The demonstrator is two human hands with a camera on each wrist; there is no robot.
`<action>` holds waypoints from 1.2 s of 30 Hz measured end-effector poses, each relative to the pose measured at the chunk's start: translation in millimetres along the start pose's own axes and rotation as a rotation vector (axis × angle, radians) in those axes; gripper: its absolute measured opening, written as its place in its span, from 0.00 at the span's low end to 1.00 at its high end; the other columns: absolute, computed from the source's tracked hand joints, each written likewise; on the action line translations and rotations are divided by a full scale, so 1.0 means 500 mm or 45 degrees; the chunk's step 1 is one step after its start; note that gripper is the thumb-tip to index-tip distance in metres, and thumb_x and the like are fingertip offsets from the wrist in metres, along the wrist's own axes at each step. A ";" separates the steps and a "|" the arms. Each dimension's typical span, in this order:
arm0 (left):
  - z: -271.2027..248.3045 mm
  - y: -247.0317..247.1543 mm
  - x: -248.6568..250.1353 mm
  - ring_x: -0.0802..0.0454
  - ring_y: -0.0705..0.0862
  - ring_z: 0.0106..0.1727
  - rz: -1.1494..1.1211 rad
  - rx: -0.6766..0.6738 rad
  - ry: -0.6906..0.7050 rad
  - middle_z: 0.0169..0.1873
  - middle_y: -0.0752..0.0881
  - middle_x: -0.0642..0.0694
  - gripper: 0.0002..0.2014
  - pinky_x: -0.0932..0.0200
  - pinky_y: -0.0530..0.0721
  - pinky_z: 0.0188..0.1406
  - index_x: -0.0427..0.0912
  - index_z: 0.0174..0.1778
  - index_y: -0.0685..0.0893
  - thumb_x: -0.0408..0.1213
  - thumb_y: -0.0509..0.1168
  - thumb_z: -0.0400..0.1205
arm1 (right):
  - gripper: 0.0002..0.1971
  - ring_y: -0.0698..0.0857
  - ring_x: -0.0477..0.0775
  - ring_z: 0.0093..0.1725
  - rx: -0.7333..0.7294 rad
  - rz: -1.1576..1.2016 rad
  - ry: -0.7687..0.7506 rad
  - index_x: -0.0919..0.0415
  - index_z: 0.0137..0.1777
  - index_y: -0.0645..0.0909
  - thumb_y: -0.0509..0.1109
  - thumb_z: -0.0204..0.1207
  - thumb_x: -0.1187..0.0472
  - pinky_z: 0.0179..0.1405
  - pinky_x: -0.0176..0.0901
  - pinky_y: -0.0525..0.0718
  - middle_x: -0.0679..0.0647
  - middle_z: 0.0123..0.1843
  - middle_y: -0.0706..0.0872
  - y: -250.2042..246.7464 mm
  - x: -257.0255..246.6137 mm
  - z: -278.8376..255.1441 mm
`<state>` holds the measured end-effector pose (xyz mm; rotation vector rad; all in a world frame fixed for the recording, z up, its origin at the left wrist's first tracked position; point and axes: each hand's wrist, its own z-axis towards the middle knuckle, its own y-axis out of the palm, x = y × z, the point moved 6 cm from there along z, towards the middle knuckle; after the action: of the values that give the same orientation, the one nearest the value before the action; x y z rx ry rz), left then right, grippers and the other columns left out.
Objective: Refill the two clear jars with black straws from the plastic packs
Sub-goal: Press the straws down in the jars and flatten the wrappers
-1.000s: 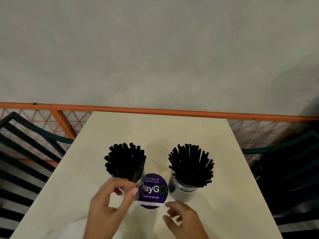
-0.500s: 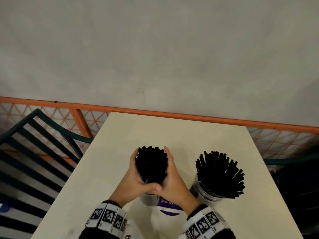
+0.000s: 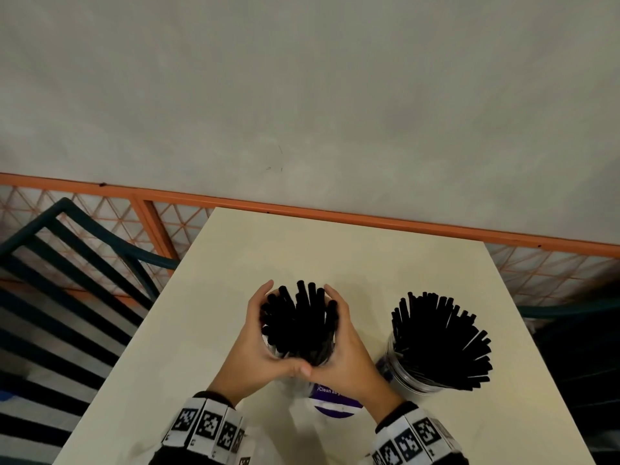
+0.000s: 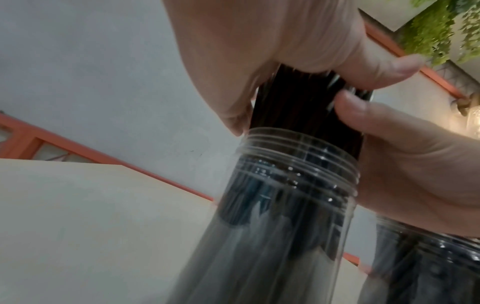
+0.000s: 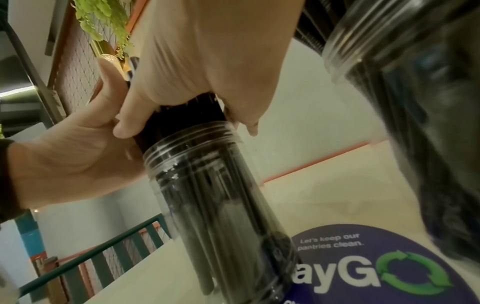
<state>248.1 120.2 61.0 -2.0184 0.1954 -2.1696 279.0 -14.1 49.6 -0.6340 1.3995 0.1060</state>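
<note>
1. Head view: left hand (image 3: 255, 350) and right hand (image 3: 342, 350) cupped round 1 bundle of black straws (image 3: 298, 323), fingers curled against its 2 sides, thumbs meeting at the near side. Left jar (image 3: 295, 385) almost hidden beneath the palms, standing on the cream table (image 3: 335, 250). Right jar (image 3: 407, 374) well apart from the right fingers, untouched, its straws fanned loose. Purple sticker (image 3: 337, 402) just below the wrists. No plastic packs in sight.

2. Left wrist view: left hand (image 4: 272, 51) wrapped over the straws (image 4: 298, 107) just above the threaded rim of the left jar (image 4: 285, 205); right hand (image 4: 405, 164) pressing in from the opposite side, thumb on the bundle.

3. Right wrist view: same clasp from the other side, right hand (image 5: 207, 61) gripping the straws (image 5: 187, 115) above the rim, left hand (image 5: 67, 160) against them. Left jar (image 5: 221, 205) tilted in frame, lens or real lean unclear. Right jar (image 5: 415, 102) beside the wrist.

4. Handling, as a judgement: straws light, thin, smooth, easily crushed or slid apart; best gathered snugly mid-length, not squeezed. Jar light, clear plastic, likely to tip under a sideways push; best steadied at its wall below the rim.
</note>
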 end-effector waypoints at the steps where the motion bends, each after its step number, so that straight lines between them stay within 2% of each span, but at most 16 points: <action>1: 0.003 0.007 0.001 0.73 0.73 0.65 -0.025 -0.024 -0.007 0.64 0.71 0.62 0.57 0.78 0.73 0.61 0.69 0.69 0.55 0.58 0.82 0.46 | 0.57 0.73 0.40 0.73 -0.025 0.027 0.004 0.41 0.77 0.46 0.84 0.55 0.50 0.71 0.34 0.73 0.45 0.74 0.70 0.007 0.001 0.004; 4: 0.014 0.027 0.008 0.74 0.73 0.65 -0.050 -0.010 -0.007 0.64 0.74 0.63 0.51 0.78 0.74 0.60 0.67 0.66 0.61 0.53 0.82 0.49 | 0.49 0.78 0.37 0.65 -0.036 0.074 0.046 0.38 0.71 0.55 0.83 0.59 0.63 0.58 0.24 0.78 0.41 0.67 0.75 0.020 -0.007 0.019; 6: 0.017 0.029 0.012 0.73 0.75 0.64 -0.072 0.051 0.006 0.61 0.76 0.64 0.46 0.78 0.75 0.59 0.66 0.64 0.64 0.50 0.81 0.52 | 0.43 0.79 0.35 0.60 0.002 0.044 0.052 0.34 0.63 0.58 0.82 0.59 0.63 0.49 0.20 0.79 0.39 0.61 0.77 0.016 -0.014 0.024; 9: 0.016 0.027 0.018 0.73 0.76 0.62 -0.101 0.097 0.026 0.60 0.78 0.64 0.45 0.79 0.75 0.56 0.64 0.64 0.66 0.47 0.81 0.53 | 0.42 0.81 0.39 0.59 0.028 0.045 0.036 0.31 0.61 0.60 0.83 0.57 0.59 0.48 0.21 0.80 0.39 0.60 0.78 0.006 -0.020 0.024; 11: 0.016 0.027 0.018 0.73 0.76 0.62 -0.094 0.094 0.015 0.60 0.77 0.64 0.44 0.79 0.75 0.55 0.64 0.64 0.65 0.49 0.81 0.53 | 0.40 0.80 0.42 0.61 0.037 0.014 0.026 0.22 0.58 0.60 0.81 0.55 0.51 0.63 0.33 0.80 0.31 0.59 0.78 0.004 -0.023 0.025; 12: 0.015 0.026 0.015 0.74 0.75 0.62 -0.081 0.082 0.003 0.60 0.77 0.64 0.45 0.80 0.74 0.54 0.64 0.64 0.65 0.50 0.81 0.53 | 0.40 0.79 0.40 0.64 0.025 -0.018 0.024 0.18 0.58 0.58 0.80 0.55 0.48 0.73 0.47 0.74 0.24 0.59 0.76 0.006 -0.022 0.025; 13: 0.012 0.025 0.012 0.76 0.74 0.63 -0.061 0.063 -0.008 0.62 0.76 0.64 0.46 0.81 0.73 0.55 0.65 0.65 0.64 0.51 0.80 0.53 | 0.42 0.76 0.38 0.67 0.012 -0.040 0.028 0.17 0.60 0.55 0.80 0.55 0.46 0.78 0.59 0.66 0.17 0.59 0.72 0.008 -0.015 0.024; 15: 0.002 0.018 0.000 0.79 0.69 0.67 -0.007 0.034 -0.033 0.67 0.72 0.65 0.52 0.83 0.69 0.59 0.62 0.70 0.60 0.57 0.80 0.52 | 0.50 0.69 0.37 0.74 0.014 -0.020 0.072 0.22 0.69 0.49 0.81 0.54 0.39 0.80 0.65 0.60 0.19 0.67 0.68 0.007 0.007 0.014; 18: -0.021 -0.013 -0.023 0.71 0.63 0.74 0.099 0.079 -0.081 0.72 0.66 0.63 0.62 0.73 0.61 0.71 0.57 0.77 0.53 0.68 0.76 0.49 | 0.65 0.63 0.42 0.79 0.024 0.041 0.221 0.36 0.79 0.42 0.81 0.47 0.32 0.80 0.56 0.65 0.39 0.79 0.63 -0.002 0.047 -0.014; 21: -0.054 -0.045 -0.013 0.75 0.65 0.72 0.140 0.107 -0.085 0.71 0.69 0.64 0.57 0.81 0.61 0.66 0.60 0.75 0.58 0.71 0.74 0.50 | 0.67 0.63 0.43 0.78 0.049 0.058 0.297 0.42 0.80 0.44 0.78 0.44 0.27 0.79 0.51 0.66 0.38 0.78 0.63 -0.009 0.070 -0.061; 24: -0.100 -0.056 0.010 0.83 0.68 0.65 0.132 0.031 -0.102 0.66 0.71 0.69 0.53 0.87 0.65 0.59 0.67 0.72 0.58 0.70 0.74 0.50 | 0.58 0.71 0.38 0.72 0.020 0.145 0.336 0.35 0.75 0.51 0.78 0.45 0.28 0.70 0.35 0.75 0.40 0.74 0.69 0.006 0.094 -0.117; 26: -0.136 -0.061 0.010 0.78 0.71 0.65 0.156 0.000 -0.141 0.65 0.73 0.68 0.53 0.83 0.68 0.59 0.68 0.72 0.56 0.70 0.74 0.52 | 0.46 0.72 0.32 0.67 -0.018 0.141 0.368 0.28 0.66 0.58 0.76 0.47 0.28 0.58 0.22 0.76 0.35 0.69 0.72 0.027 0.096 -0.153; 29: -0.204 -0.085 -0.001 0.73 0.73 0.65 0.206 0.059 -0.229 0.64 0.73 0.69 0.49 0.77 0.72 0.58 0.67 0.72 0.56 0.71 0.70 0.56 | 0.22 0.79 0.36 0.60 -0.063 -0.132 0.382 0.29 0.55 0.68 0.74 0.63 0.39 0.56 0.26 0.76 0.38 0.58 0.81 0.063 0.081 -0.207; 31: -0.257 -0.109 -0.009 0.67 0.75 0.64 0.256 0.124 -0.290 0.63 0.75 0.66 0.42 0.72 0.72 0.59 0.63 0.72 0.59 0.67 0.68 0.63 | 0.16 0.77 0.35 0.60 -0.160 -0.322 0.292 0.32 0.56 0.72 0.68 0.69 0.37 0.56 0.26 0.72 0.38 0.58 0.80 0.102 0.045 -0.239; 33: -0.312 -0.127 -0.017 0.63 0.77 0.63 0.303 0.129 -0.354 0.60 0.78 0.63 0.34 0.69 0.72 0.60 0.61 0.69 0.65 0.61 0.66 0.67 | 0.28 0.68 0.31 0.65 -0.385 -0.443 0.139 0.37 0.65 0.72 0.62 0.66 0.29 0.63 0.28 0.64 0.37 0.64 0.73 0.165 0.009 -0.269; 36: -0.385 -0.140 -0.029 0.64 0.79 0.60 0.386 0.058 -0.402 0.56 0.82 0.64 0.24 0.68 0.76 0.60 0.63 0.60 0.72 0.59 0.64 0.67 | 0.40 0.52 0.38 0.72 -0.620 -0.707 0.010 0.43 0.74 0.65 0.68 0.62 0.30 0.70 0.36 0.53 0.41 0.74 0.60 0.244 0.002 -0.296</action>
<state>54.7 187.5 47.1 -2.1111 0.3761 -1.6408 96.4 17.1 0.7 -1.4075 1.1615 -0.0015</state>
